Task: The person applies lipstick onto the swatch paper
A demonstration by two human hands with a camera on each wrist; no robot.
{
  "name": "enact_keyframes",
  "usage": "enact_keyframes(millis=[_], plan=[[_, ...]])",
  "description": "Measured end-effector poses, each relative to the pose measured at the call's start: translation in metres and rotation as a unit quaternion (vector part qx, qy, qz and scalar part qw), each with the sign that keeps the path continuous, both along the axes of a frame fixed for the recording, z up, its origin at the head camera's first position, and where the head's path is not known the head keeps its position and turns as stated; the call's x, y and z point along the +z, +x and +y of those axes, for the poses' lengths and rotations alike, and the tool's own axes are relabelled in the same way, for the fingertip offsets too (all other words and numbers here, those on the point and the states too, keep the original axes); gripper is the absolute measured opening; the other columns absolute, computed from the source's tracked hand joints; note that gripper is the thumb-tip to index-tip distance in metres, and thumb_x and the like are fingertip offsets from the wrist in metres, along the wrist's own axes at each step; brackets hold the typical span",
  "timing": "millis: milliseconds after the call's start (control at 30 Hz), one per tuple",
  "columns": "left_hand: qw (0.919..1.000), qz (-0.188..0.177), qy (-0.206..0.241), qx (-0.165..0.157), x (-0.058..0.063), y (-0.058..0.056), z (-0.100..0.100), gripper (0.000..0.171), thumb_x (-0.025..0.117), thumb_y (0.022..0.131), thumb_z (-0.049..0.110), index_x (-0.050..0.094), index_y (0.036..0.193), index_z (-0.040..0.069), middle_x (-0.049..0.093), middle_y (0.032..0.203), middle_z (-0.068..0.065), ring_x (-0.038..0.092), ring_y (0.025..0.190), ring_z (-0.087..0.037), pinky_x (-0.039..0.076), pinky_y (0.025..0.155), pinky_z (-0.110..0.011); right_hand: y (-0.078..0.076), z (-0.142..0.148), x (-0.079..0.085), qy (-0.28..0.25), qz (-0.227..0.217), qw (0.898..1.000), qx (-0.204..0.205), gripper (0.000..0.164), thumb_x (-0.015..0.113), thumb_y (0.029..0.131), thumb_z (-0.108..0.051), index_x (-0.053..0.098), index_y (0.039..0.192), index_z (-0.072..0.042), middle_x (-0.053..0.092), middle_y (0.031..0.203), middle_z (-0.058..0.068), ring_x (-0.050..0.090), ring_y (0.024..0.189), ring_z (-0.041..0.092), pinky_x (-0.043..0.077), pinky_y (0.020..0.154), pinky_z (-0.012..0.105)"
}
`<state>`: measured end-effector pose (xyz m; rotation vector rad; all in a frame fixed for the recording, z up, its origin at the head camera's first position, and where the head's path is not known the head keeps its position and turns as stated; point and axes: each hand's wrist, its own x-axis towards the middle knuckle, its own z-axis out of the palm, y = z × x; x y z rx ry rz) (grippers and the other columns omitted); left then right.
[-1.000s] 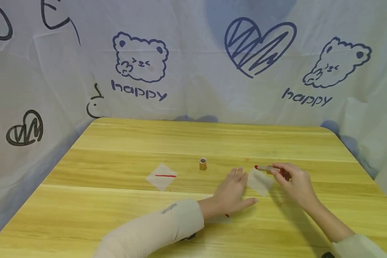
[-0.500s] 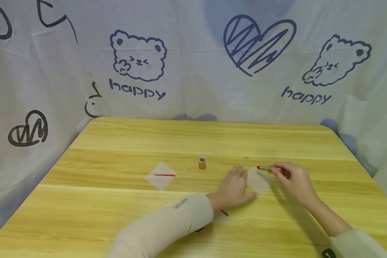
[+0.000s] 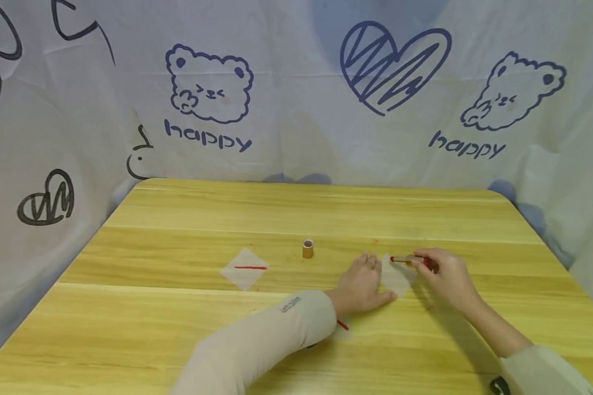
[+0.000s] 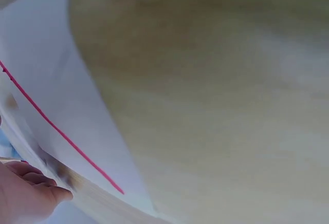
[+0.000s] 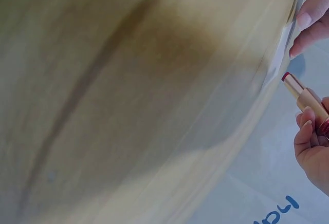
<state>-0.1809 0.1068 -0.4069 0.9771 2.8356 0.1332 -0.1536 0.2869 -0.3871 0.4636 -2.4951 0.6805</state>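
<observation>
My right hand (image 3: 449,277) holds a lipstick (image 3: 402,259) between thumb and fingers, its red tip pointing left at the upper corner of a blank, translucent paper square (image 3: 399,278). In the right wrist view the lipstick (image 5: 308,100) shows its gold tube and extended red bullet. My left hand (image 3: 359,286) rests flat at the left edge of that square, fingers stretched forward and thumb out toward its lower corner. Partly hidden under my left sleeve is another square (image 3: 345,332) with a red stroke; the left wrist view shows this paper (image 4: 97,116) up close.
A third paper square (image 3: 245,280), marked with a red horizontal line, lies to the left on the wooden table (image 3: 128,329). Between the squares stands the gold lipstick cap (image 3: 307,250), its opening upward. A printed cloth (image 3: 296,120) hangs behind the table.
The lipstick tip has come down from beyond the square's upper corner to over the paper. My left forearm has shifted slightly right; the left hand stays beside the square.
</observation>
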Motion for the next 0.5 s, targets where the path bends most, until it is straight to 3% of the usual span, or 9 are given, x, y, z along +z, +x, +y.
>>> enact_keyframes(millis=[500], plan=[[0.9993, -0.009, -0.031, 0.016, -0.0030, -0.0019, 0.0082, 0.074, 0.038, 0.091, 0.061, 0.035, 0.143, 0.008, 0.028, 0.152, -0.007, 0.023, 0.142, -0.019, 0.020, 0.116, -0.026, -0.0035, -0.0022, -0.0032, 0.005, -0.015, 1.000, -0.005, 0.016, 0.072, 0.075, 0.002, 0.069, 0.090, 0.007, 0.065, 0.073, 0.012, 0.049, 0.059, 0.002, 0.044, 0.049, 0.018]])
